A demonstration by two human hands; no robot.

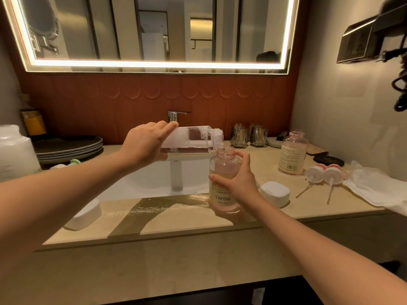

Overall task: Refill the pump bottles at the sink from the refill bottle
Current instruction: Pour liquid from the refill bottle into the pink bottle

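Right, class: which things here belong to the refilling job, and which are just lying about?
Job: refill bottle, YAPING bottle, second bottle, pump heads, left hand, right hand.
Lying about: plates, glasses, white boxes.

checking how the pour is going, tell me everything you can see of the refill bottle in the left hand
The refill bottle is clear plastic with a threaded neck and no cap. It lies almost level, with its mouth to the right, just above the open neck of the pump bottle, which the right hand holds upright. Foam bubbles cling inside, and only a thin layer of liquid lies along its lower side. The left hand has its grip round the base end, above the sink.
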